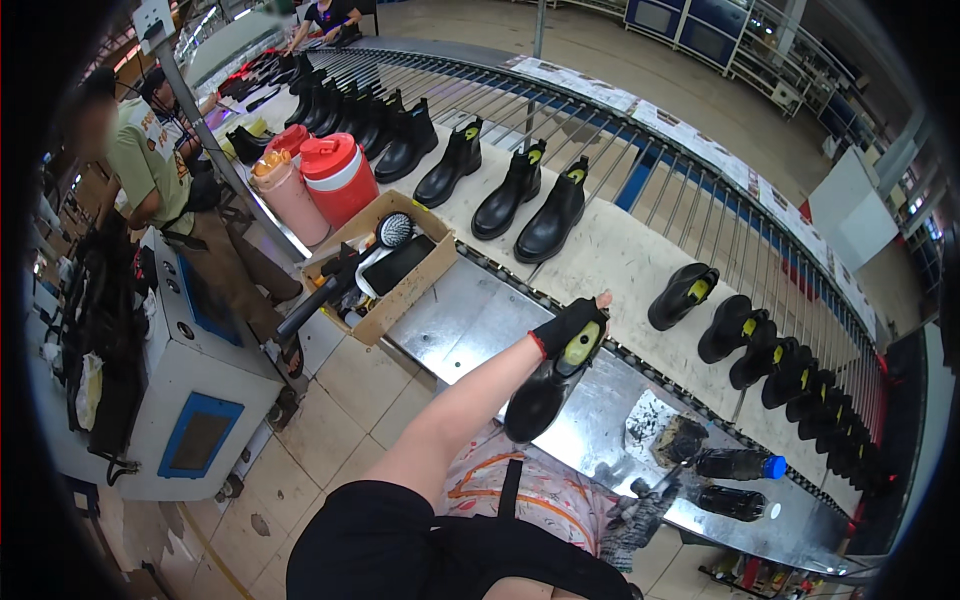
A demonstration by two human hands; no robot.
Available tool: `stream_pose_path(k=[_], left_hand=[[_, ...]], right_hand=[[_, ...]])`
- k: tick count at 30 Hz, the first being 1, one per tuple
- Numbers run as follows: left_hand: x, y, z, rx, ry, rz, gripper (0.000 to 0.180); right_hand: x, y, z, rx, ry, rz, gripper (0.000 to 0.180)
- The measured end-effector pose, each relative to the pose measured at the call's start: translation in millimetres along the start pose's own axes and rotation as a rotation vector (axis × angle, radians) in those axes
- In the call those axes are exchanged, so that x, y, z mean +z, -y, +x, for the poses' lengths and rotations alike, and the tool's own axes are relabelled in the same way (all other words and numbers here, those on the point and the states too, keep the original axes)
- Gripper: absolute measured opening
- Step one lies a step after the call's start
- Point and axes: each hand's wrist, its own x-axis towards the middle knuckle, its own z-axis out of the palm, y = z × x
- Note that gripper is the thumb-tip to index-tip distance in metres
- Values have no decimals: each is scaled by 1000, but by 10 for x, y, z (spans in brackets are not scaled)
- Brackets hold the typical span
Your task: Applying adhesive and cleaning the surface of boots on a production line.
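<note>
My left hand (570,328), in a black fingerless glove with a red cuff, grips the top of a black ankle boot (535,408). The boot tilts with its toe toward me, above the metal ledge, and its yellow-green insole shows. My right hand (643,508), in a grey, stained glove, is at the ledge's near edge, fingers curled. A thin tool seems to stick out from it, too small and smeared to name. Just beyond lies a blackened pad (680,442) on a stained white sheet (645,415). Beside that hand lie a dark bottle with a blue cap (735,464) and another dark bottle (730,502).
Beyond the metal ledge (440,318) runs a pale conveyor belt (615,245) bearing black boots (550,215) in rows at left and right. A cardboard box (405,300) of tools, with a hairbrush (395,230), and a red-and-white jug (338,178) stand left. Another person (150,165) stands far left.
</note>
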Motion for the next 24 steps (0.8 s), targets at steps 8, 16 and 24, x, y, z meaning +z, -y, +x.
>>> stream_pose_path(k=[8, 16, 24], left_hand=[[190, -505, -531, 442, 257, -168, 51], [361, -624, -661, 493, 438, -151, 49], [587, -572, -530, 389, 558, 1, 56]], right_hand=[[185, 231, -152, -86, 14, -78, 61], [-43, 309, 160, -43, 87, -345, 21], [592, 1281, 433, -773, 576, -1195, 28]])
